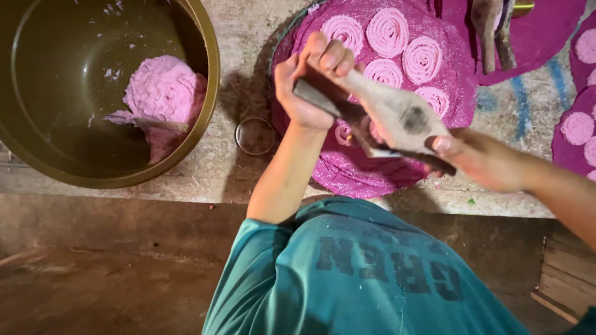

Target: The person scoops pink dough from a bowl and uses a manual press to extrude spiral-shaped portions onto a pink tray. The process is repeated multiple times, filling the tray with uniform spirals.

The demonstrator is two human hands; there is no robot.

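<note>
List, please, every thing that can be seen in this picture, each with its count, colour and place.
Metal bowl: one, brass-coloured, upper left on the ledge.
Dough lump: one, pink, inside the bowl, with a stick lying against it.
Round mat: one, magenta, centre, under the hands.
Dough spirals: about five showing, pale pink, on that mat's far side.
Small ring: one, metal, on the ledge left of the mat.
Further mats: at least two, magenta, right edge, some with pink spirals.
Wooden press: one, pale wood with dark handles, above the mat.
Shirt: one, teal, bottom centre.
Left hand: grips the press's far handles.
Right hand: grips the near handle end.
</note>
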